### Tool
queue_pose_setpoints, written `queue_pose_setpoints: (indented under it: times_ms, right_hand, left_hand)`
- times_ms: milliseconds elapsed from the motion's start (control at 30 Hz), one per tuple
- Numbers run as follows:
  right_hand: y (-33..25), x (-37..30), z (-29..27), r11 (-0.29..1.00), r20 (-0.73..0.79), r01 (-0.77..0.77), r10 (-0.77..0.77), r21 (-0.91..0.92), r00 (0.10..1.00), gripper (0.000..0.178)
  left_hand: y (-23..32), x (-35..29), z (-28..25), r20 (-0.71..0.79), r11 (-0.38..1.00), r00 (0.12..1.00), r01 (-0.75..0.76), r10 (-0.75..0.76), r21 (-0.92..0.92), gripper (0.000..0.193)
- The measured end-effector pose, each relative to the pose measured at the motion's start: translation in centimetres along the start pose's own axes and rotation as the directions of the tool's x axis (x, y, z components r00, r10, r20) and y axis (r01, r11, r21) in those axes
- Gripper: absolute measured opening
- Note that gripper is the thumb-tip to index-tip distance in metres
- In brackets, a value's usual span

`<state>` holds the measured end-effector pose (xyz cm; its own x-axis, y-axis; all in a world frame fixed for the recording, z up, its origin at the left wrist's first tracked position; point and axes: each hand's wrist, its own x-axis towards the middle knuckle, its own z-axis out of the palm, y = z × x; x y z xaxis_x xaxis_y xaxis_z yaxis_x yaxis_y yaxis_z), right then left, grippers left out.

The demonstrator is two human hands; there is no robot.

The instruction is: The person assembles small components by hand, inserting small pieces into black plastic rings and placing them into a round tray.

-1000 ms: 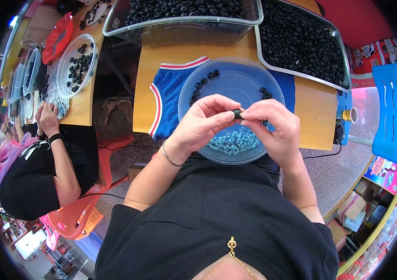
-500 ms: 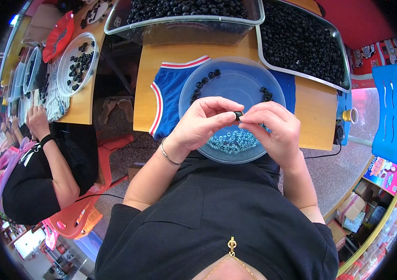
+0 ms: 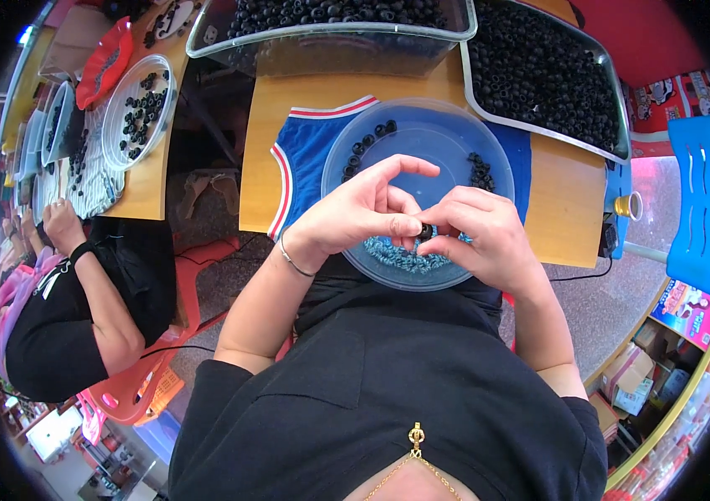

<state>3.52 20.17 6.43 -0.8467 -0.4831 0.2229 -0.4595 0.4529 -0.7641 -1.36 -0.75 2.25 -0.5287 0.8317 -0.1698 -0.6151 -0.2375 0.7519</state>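
Observation:
Over a round clear plastic tub (image 3: 434, 142), both my hands meet at one small black, round, hollow part (image 3: 426, 231). My right hand (image 3: 484, 234) pinches it between thumb and fingertips. From the other side, the thumb and bent fingers of my left hand (image 3: 351, 215) close on it, while the left index finger stretches out above. Small light-blue pieces (image 3: 405, 257) lie heaped at the tub's near side, partly behind my hands. Several black parts (image 3: 358, 149) sit along its far left wall, and a cluster of black parts (image 3: 481, 173) rests at its right.
Beyond the tub stand a deep clear bin (image 3: 330, 58) and a metal tray (image 3: 549, 135), both full of black parts. Blue cloth (image 3: 301, 159) lies under the tub on the wooden table (image 3: 568, 213). A co-worker (image 3: 79, 321) sits at left; a blue chair (image 3: 697, 209) stands at right.
Both hands have come slightly lower and nearer to me with the black part. My left index finger has lifted off it and extended. More of the right-hand cluster shows.

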Motion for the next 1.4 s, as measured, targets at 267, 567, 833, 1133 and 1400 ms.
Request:
queue_pose_setpoints:
  times_ms: [267, 567, 833, 1133, 1400]
  right_hand:
    - [0.2, -0.3, 0.9, 0.986, -0.195, -0.112, 0.135, 0.125, 0.971, 0.037]
    - [2.1, -0.9, 2.6, 0.998, 0.024, -0.046, 0.048, -0.050, 0.999, 0.016]
    - [2.7, -2.0, 4.1, 0.955, 0.239, -0.020, 0.095, -0.297, 0.966, 0.014]
    - [2.6, -1.8, 3.7, 0.968, 0.139, -0.061, 0.096, -0.243, 0.986, 0.012]
    - [1.4, -1.6, 1.4, 0.974, -0.207, -0.177, 0.204, 0.141, 0.957, 0.015]
  left_hand:
    - [3.0, 1.2, 0.1, -0.047, 0.970, 0.998, -0.037, 0.049, 0.240, 0.060]
    - [12.7, 2.5, -0.7, -0.203, 0.405, 0.538, -0.291, 0.819, 0.867, 0.030]
    - [5.5, -1.8, -0.1, -0.005, -0.349, 0.984, 0.068, 0.178, 0.935, 0.019]
    - [0.0, -1.9, -0.2, -0.104, -0.538, 0.986, 0.160, 0.132, 0.828, 0.016]
    - [0.4, -0.7, 0.2, -0.226, 0.769, 0.927, -0.093, 0.299, 0.632, 0.012]
